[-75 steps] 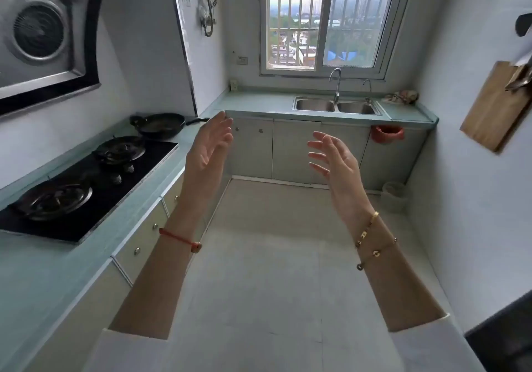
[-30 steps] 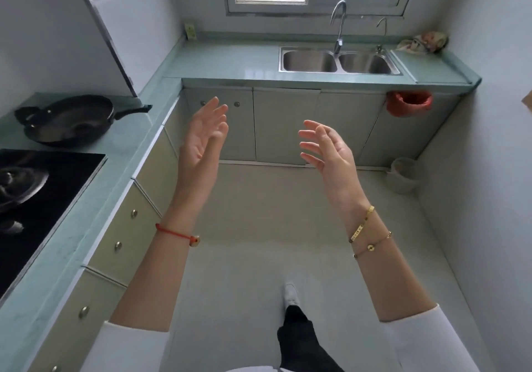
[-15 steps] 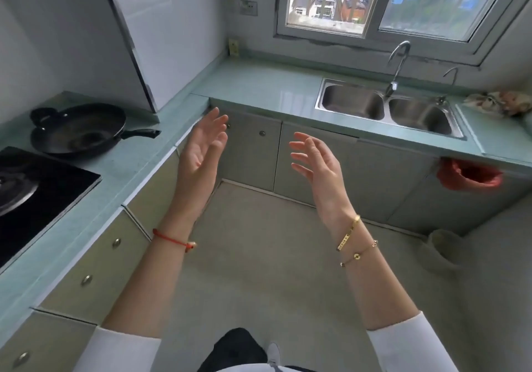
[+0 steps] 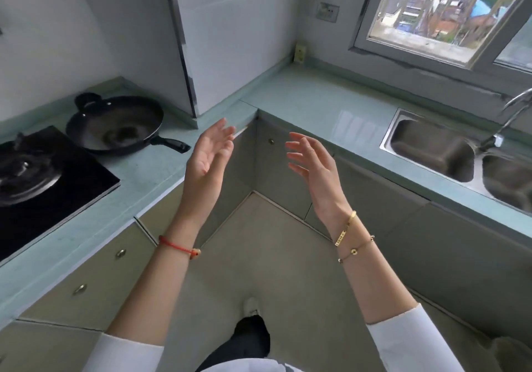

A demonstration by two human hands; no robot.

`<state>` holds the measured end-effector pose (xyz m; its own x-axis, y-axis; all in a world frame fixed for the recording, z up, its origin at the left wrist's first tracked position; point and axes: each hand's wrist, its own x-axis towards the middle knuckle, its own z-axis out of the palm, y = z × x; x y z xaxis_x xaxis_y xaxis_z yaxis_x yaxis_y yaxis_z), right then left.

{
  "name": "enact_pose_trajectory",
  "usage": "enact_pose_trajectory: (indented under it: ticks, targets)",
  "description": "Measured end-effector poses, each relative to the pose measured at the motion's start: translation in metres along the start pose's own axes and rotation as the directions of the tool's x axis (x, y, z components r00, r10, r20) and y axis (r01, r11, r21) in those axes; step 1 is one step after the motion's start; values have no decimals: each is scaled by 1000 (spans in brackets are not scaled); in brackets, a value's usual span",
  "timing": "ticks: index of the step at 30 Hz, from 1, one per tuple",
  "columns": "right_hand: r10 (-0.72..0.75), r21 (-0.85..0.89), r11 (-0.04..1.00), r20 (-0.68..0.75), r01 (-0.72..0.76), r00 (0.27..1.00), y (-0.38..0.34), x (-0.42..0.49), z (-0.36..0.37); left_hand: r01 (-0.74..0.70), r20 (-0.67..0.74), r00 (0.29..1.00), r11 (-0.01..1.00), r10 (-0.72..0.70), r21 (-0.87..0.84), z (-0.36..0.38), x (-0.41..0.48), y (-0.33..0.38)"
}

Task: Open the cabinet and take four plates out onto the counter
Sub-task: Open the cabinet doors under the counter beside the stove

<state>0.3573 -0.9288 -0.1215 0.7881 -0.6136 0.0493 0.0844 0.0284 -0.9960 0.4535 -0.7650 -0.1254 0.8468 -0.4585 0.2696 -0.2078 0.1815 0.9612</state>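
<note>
Two bare hands, the left hand (image 4: 208,158) and the right hand (image 4: 312,164), hang in mid-air, fingers straight and spread, palms facing each other, holding nothing. One red cord (image 4: 175,246) circles the left wrist; two gold bracelets (image 4: 347,227) circle the right. Just beyond the fingertips, a cabinet door (image 4: 276,176) stands closed and upright under the inner corner of the L-shaped counter (image 4: 316,104), one knob (image 4: 270,141) near its top edge. The counter's two legs run out left and right from that corner. The left leg carries one black pan (image 4: 115,124), handle pointing right, and one hob (image 4: 72,187); the right leg holds one two-basin sink (image 4: 431,147). Three knobs show plainly, perhaps a fourth at the lower left edge.
</note>
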Motion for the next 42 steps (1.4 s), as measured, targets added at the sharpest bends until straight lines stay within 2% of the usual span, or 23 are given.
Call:
enact_pose_trajectory:
  ticks: [8,17,23,27,35,42]
  targets:
    - [31,2,999,160,-32,987,7,126,36,28,-143,990,995,-14,98,-7,94,-25]
    - [70,2,997,320,-74,945,20,214,56,65,-292,956,978,-5,197,-8,148,-42]
    - [94,-11,995,445,-99,891,32,260,54,115,-452,892,968,-3,221,11,157,-54]
    - [137,-43,990,537,-136,833,44,284,42,169,-576,817,961,-12,220,38,154,-71]
    - [159,-74,987,623,-145,766,102,308,31,238,-698,716,944,-12,229,72,147,-129]
    - [125,-51,991,636,-120,761,194,325,37,220,-700,712,932,48,288,62,137,-226]
